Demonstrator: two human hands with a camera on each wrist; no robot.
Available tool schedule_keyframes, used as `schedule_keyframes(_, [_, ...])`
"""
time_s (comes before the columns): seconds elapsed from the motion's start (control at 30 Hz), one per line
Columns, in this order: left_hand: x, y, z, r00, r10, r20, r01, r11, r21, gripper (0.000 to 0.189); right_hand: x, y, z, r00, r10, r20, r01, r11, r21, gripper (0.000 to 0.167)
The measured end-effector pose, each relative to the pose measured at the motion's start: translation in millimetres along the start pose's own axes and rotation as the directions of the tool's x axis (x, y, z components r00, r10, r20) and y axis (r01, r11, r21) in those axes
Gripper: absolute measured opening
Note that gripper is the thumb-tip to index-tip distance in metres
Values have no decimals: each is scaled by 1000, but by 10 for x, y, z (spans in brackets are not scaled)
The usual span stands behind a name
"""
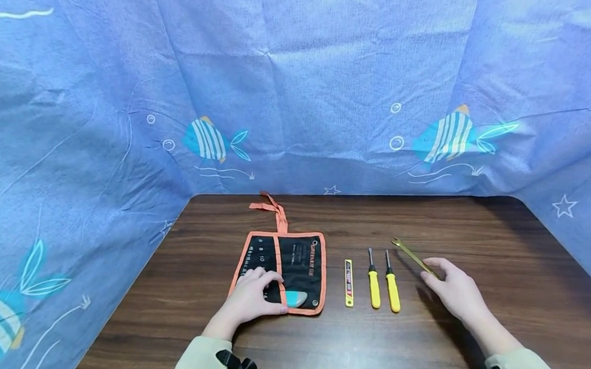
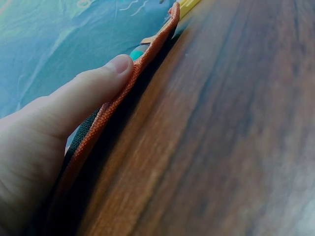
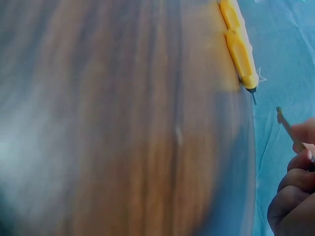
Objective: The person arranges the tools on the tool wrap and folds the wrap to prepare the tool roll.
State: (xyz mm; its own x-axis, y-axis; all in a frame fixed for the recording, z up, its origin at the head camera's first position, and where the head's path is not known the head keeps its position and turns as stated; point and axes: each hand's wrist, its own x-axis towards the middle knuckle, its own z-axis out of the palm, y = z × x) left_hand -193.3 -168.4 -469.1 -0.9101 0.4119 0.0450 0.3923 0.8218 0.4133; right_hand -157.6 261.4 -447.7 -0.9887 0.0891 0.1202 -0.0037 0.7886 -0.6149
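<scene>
Black fabric bound with orange trim forms the flat tool pouch point(image 1: 298, 258), located at the left of the row on the dark wood-grain table point(image 1: 315, 355). The left hand point(image 1: 250, 297) holds its near side: fingers bent over the pocket, thumb pressed against the trim. An orange ribbon tie point(image 1: 281, 222) extends from the far edge. A rounded teal-and-white piece point(image 1: 296, 299) lies at the pocket, right of the orange band; its remainder is hidden. Expect the pouch to be light, soft and prone to folding; the bound edge should give the firmest hold.

To the right, apart from the pouch, lies a narrow, flat yellow printed case point(image 1: 348, 284); its material cannot be determined. Next are a yellow-handled screwdriver point(image 1: 374, 288) with a slim metal shaft and, just beside it, a matching second screwdriver point(image 1: 393, 292). Both tips point toward the far edge.

Farther right, a slender brass-coloured metal wrench point(image 1: 413, 256) is raised above the table, forked head directed far and left. The right hand point(image 1: 454, 290) pinches its near end between thumb and fingers. Expect it to be rigid, smooth and hard to damage. An end grip may allow rotation; the mid-shank should give better control.
</scene>
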Motion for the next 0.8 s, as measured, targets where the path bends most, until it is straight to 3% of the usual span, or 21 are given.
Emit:
schedule_keyframes(0.23, [-1, -6, 1, 1000, 10, -6, -10, 1000, 4, 67, 40, -121, 51, 997, -77, 2, 77, 997, -17, 36])
schedule_keyframes(0.53, [2, -7, 1, 1000, 13, -8, -13, 1000, -1, 66, 121, -247, 153, 989, -120, 85, 118, 993, 27, 34])
schedule_keyframes(0.8, [9, -26, 11, 1000, 15, -3, -15, 1000, -1, 63, 192, -420, 304, 969, -200, 144, 192, 979, 67, 21])
